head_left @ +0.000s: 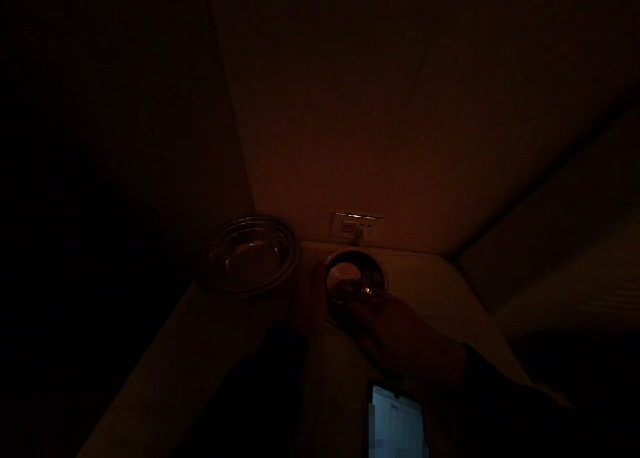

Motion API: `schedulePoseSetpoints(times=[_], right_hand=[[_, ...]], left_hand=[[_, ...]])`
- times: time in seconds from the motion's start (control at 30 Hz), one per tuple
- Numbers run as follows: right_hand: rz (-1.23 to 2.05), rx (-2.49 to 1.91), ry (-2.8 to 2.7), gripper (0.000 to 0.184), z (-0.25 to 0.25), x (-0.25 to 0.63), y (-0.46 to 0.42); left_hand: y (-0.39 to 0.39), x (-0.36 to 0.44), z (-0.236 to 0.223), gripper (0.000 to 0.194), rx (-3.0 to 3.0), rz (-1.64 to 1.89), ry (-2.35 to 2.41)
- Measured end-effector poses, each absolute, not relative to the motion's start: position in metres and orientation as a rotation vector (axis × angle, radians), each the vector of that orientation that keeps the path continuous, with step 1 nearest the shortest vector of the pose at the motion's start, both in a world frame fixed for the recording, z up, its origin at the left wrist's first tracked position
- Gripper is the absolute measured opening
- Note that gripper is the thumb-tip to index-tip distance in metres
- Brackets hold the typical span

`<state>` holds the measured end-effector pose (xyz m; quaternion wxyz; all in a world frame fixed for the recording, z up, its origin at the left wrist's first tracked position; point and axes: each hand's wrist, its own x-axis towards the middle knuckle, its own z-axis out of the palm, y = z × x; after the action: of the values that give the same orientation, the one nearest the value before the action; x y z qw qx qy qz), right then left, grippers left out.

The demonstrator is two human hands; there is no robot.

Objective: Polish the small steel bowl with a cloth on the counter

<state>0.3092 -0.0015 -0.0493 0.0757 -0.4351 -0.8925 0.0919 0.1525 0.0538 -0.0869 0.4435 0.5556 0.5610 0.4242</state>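
The scene is very dark. A round, shiny metal bowl (380, 271) stands on the light wooden tabletop (427, 288), near the wall. My left hand (311, 299) is against the bowl's left side, its fingers pressed along the wall of it. From the right, my right hand (400, 331) reaches over the near rim and grips there; its fingertips are lost in shadow. Inside the bowl I see only reflections and a dark patch, and cannot make out any contents.
Left of the hands sits a wider metal basin (295, 251) with a broad rim. A wall socket panel (345, 226) with a plug in it is behind the bowl. A phone (397, 421) with a lit screen lies at the near edge of view. Walls enclose the back.
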Motion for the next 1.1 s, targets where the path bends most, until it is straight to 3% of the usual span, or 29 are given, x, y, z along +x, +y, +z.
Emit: schedulePoseSetpoints(times=[0.23,0.63,0.77,0.9,1.1], right_hand=[[0.474,-1.254,-2.435,0.046,-0.056,0.277,0.001],[-0.102,-1.29,-2.863,0.027,-0.037,0.31,0.004],[0.151,-1.331,-2.842,0.027,-0.037,0.303,0.004],[0.453,-1.279,-2.706,0.038,-0.041,0.294,0.002],[0.433,-1.269,-2.614,0.039,-0.044,0.281,0.005]], left_hand=[[0.058,0.15,-0.089,0.046,1.379,1.093,1.495],[0.059,0.149,-0.088,0.044,1.417,1.108,1.417],[0.059,0.151,-0.085,0.053,1.412,1.072,1.404],[0.059,0.151,-0.08,0.055,1.387,1.003,1.422],[0.061,0.149,-0.082,0.056,1.378,0.962,1.48]])
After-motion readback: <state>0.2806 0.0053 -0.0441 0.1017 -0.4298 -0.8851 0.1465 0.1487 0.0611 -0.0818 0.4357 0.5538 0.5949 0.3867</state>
